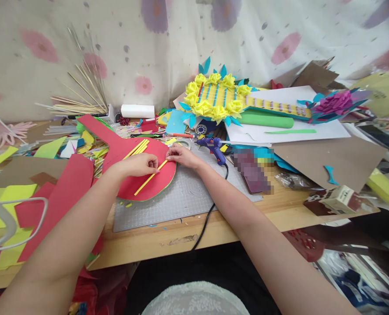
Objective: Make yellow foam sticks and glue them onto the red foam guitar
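Observation:
A red guitar-shaped cutout [138,170] lies on the grey cutting mat [194,192], its neck pointing to the back left. Over its round body my left hand [141,165] has its fingers closed beside a thin yellow strip [144,185]. At the strip's far right end, my right hand [183,156] pinches it near the cutout's edge. The strip slants across the red surface. More yellow strips [140,148] lie side by side behind my left hand. Part of them is hidden by that hand.
Right of the mat's middle lies a blue glue gun [216,148] with a black cord hanging over the table edge. A finished yellow flowered guitar [221,98] rests at the back. Paper scraps, sticks [83,98] and a drink carton [337,199] crowd the table [168,245].

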The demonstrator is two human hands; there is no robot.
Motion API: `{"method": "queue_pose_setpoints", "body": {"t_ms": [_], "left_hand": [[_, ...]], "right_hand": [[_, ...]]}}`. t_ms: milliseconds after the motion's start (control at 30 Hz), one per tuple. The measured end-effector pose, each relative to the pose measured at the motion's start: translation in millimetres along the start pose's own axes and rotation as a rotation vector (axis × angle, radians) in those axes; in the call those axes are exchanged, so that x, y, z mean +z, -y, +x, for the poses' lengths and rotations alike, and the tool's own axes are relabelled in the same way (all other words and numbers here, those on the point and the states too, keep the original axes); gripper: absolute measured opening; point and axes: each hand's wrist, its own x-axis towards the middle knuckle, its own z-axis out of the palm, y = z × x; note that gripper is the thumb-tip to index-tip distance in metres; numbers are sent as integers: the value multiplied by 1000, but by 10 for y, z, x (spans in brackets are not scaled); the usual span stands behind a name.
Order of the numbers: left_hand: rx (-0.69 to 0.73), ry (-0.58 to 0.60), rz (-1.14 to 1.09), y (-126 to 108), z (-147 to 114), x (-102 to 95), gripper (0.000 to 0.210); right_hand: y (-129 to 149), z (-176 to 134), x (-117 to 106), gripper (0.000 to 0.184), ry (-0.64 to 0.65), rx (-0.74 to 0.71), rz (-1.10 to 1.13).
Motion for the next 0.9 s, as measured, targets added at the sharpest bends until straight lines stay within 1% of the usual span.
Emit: {"method": "queue_pose_setpoints", "body": {"t_ms": [167, 267, 433, 700, 800, 900], "left_hand": [[-9, -15, 17, 9, 9, 16, 29], [-7, -31, 32, 18, 23, 26, 29], [0, -26, 71, 23, 55, 33, 26], [-40, -37, 41, 37, 73, 47, 25], [-85, -73, 44, 34, 70, 42, 29], [-112, -93, 72, 30, 70, 38, 33]], "right_hand": [[-20, -9, -10, 8, 4, -8, -6], [-36, -13, -10, 8, -6, -13, -11], [-60, -15, 0, 9, -21, -20, -6], [-30, -35, 2, 7, -34, -10, 16], [-27, -58, 7, 10, -50, -19, 93], [-48, -80, 18, 14, -149, 20, 256]]}}
